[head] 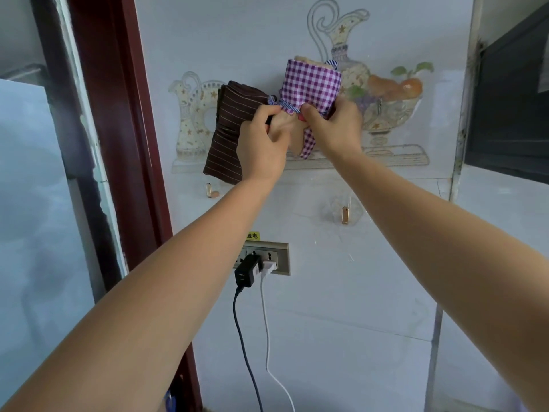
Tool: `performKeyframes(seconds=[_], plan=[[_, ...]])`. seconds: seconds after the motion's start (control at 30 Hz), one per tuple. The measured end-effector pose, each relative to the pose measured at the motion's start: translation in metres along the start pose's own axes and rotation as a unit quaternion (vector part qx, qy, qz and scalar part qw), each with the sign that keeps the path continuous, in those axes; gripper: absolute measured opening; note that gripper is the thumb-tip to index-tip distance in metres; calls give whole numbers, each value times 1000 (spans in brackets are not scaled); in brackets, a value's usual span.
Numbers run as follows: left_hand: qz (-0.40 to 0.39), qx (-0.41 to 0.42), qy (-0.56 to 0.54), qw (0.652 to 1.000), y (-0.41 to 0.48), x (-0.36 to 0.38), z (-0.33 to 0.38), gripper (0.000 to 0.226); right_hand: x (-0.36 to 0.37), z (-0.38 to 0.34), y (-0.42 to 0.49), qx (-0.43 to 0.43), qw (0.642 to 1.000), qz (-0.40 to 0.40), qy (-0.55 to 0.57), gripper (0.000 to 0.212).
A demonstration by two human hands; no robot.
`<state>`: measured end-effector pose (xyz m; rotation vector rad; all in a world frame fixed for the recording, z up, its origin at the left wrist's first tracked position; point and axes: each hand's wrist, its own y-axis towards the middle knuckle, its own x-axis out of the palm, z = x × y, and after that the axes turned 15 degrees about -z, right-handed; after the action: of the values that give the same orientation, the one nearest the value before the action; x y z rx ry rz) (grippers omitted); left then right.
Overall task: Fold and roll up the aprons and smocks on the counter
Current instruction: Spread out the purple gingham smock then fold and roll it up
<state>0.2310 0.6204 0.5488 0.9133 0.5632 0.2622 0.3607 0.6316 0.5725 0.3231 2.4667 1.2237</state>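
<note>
A person stands close to a white tiled wall (341,292), both bare arms raised toward it. The tiles at hand height carry a printed picture of ornate pitchers and a bowl of fruit (395,87).

A purple checked apron (312,81), rolled into a bundle with blue-and-white striped trim (285,107), is held up against this picture. The left hand (263,144) has its fingers curled tight on the bundle's lower left edge by the trim. The right hand (332,126) wraps its fingers round the bundle's lower right part.

Just to the left, touching the left hand, a brown striped apron (225,129) hangs folded against the wall. What holds it up cannot be seen.

Below the aprons, two small metal hooks (345,215) are fixed to the tiles, well apart. Lower still is a wall socket (282,258) with a yellow label above it. A black adapter (246,272) and a white plug (269,266) sit in it, their cables trailing down.

A dark red door frame (118,114) runs down the left beside frosted glass (35,203). A dark panel (511,99) fills the upper right.
</note>
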Motion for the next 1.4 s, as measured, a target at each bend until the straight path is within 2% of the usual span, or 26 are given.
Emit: performKeyframes(seconds=[0.13, 0.27, 0.53, 0.77, 0.83, 0.97, 1.13, 1.27, 1.4], plan=[[-13, -13, 15, 1000, -6, 0, -5, 33, 0, -1, -13, 9, 999, -28, 14, 22], [-20, -30, 25, 999, -11, -3, -9, 34, -1, -1, -22, 55, 995, -60, 51, 24], [-36, -31, 31, 998, -16, -6, -2, 37, 0, 3, -34, 74, 994, -48, 70, 32], [-38, -33, 23, 998, -25, -1, -1, 42, 6, 6, -51, 97, 989, -56, 94, 24], [-41, -35, 35, 998, -29, -1, 3, 45, 6, 5, -60, 109, 984, -88, 112, 22], [-45, -60, 58, 995, -35, -1, 5, 51, 10, 4, -73, 191, 958, -166, 134, 40], [-39, -134, 55, 989, -48, -4, 5, 57, 13, 3, -95, 245, 912, -301, 130, 21], [-86, -193, 48, 976, -76, -22, -13, 28, 29, -2, -123, 233, 887, -361, 168, 21], [-100, -274, 31, 956, -147, -57, -45, 16, 64, -10, -174, 235, 855, -426, 181, 18]])
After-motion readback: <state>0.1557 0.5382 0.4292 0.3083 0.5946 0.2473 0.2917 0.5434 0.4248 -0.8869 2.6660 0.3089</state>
